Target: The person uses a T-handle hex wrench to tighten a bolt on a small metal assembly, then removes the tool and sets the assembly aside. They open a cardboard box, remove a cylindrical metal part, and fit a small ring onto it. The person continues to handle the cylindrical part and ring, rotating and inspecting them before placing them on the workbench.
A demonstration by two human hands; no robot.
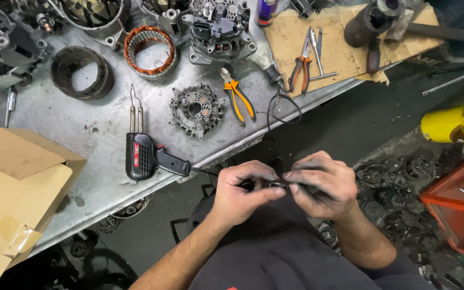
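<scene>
Both hands are pinched together out in front of us, off the near edge of the counter [98, 139]. Our left hand [243, 190] and right hand [320, 185] have their grimy fingertips closed on the same small dark part [276, 184], thumbs and forefingers meeting over it. It's mostly hidden by the fingers, so we can't really tell what it is, just that it's small, dark and held over our lap, well below the counter edge.

Closest thing on the counter is the black soldering gun [149, 157], lying on its side just left of our left hand, twin tips pointing to the far side. Past that sits a grey round plate with fins [196, 110], and right beside it the orange-handled cutters [237, 96]. A loop of thin black wire [283, 107] hangs over the counter edge near them.

Further back we've got a copper-wound ring [149, 50], a dark ring [81, 71] to its left, and a grey alternator housing [218, 29]. On the far right lies a sheet of cardboard [339, 45] with red-handled pliers [300, 69] on it. An open cardboard box [20, 188] sits at the near left corner. Off to the right there's a yellow cylinder [457, 123] and a red crate [457, 201].
</scene>
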